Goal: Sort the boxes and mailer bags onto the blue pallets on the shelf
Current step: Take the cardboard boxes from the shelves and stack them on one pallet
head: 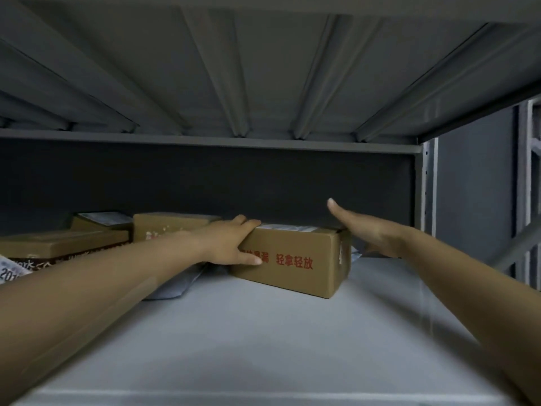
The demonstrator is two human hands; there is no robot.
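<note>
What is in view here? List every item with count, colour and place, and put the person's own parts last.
box with red print: 1, brown cardboard, centre of the shelf, white label on top
other boxes: at least 3, brown cardboard, left of the printed box toward the back; the far left one lies flat and low
mailer bag: 1, pale grey, lying flat under the left forearm, partly beneath the printed box
printed packet: 1, white with dark text, far left edge, cut off by the frame
shelf surface: 1, light grey, bare in the foreground
shelf above: 1, grey ribbed metal, overhead
upright post: 1, grey, at right
left hand: gripping the printed box's left end
right hand: open, flat, beside the box's right end
</note>
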